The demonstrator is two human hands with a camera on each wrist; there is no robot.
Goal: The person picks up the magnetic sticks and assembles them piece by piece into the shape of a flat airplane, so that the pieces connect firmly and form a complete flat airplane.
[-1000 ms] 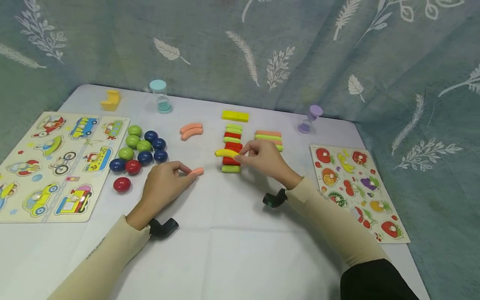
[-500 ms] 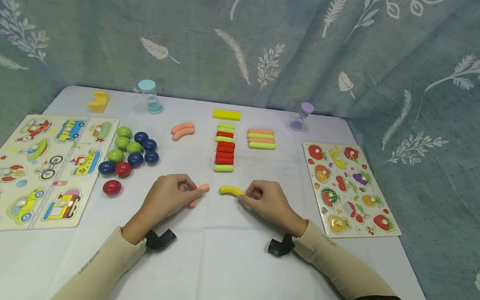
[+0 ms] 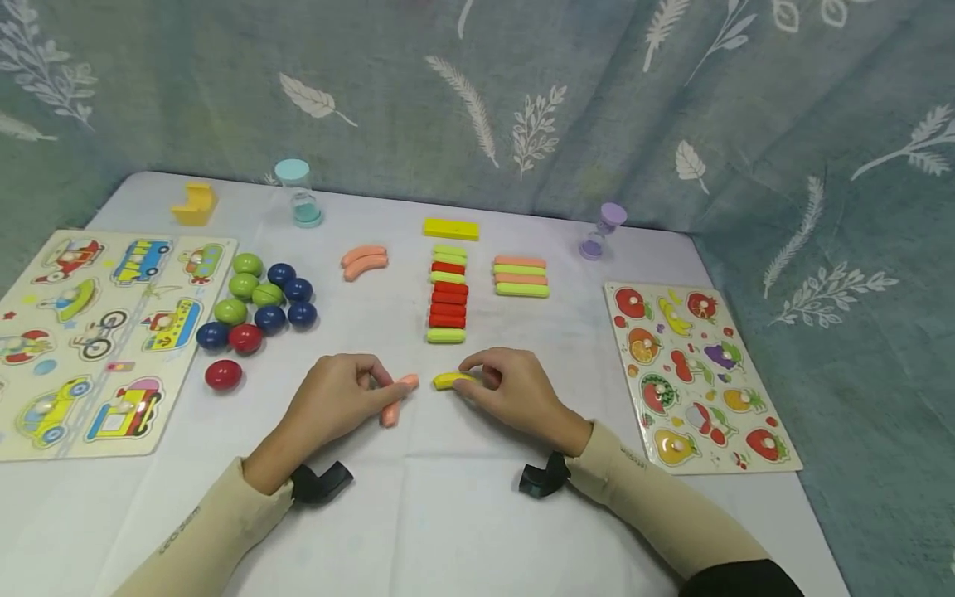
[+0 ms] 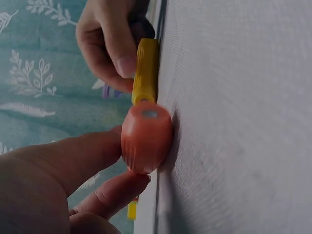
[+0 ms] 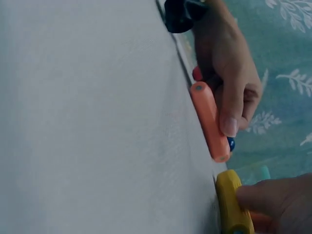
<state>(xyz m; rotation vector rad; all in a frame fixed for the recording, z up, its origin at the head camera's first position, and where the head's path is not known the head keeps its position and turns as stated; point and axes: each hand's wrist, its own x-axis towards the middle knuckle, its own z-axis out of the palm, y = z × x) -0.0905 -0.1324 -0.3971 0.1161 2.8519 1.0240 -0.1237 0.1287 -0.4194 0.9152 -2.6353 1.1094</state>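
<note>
My left hand [image 3: 336,394] pinches a pink sausage-shaped piece [image 3: 390,413] between thumb and fingers, low over the white cloth. Seen in the right wrist view, this pink piece [image 5: 209,122] is long with blunt ends and a dark spot at each. Facing it, my right hand [image 3: 515,394] pinches a yellow banana-shaped piece [image 3: 448,381]; the fingers hide its right part. A small gap separates the two pieces in the head view. From the left wrist, the yellow piece [image 4: 145,70] stands behind the rounded end of the pink one [image 4: 147,136].
Behind the hands lies a column of red and green sticks [image 3: 448,309], with a yellow block [image 3: 451,229] beyond. Pink and green sticks [image 3: 521,277], two pink curved pieces [image 3: 365,262], egg-shaped balls [image 3: 270,318], two hourglasses [image 3: 304,197], a yellow holder [image 3: 196,205] and puzzle boards [image 3: 701,377] surround them.
My right hand has brought the yellow piece from over the stick column toward me, then slightly left. My left hand has moved a little nearer and turned the pink piece. The head view has shifted.
</note>
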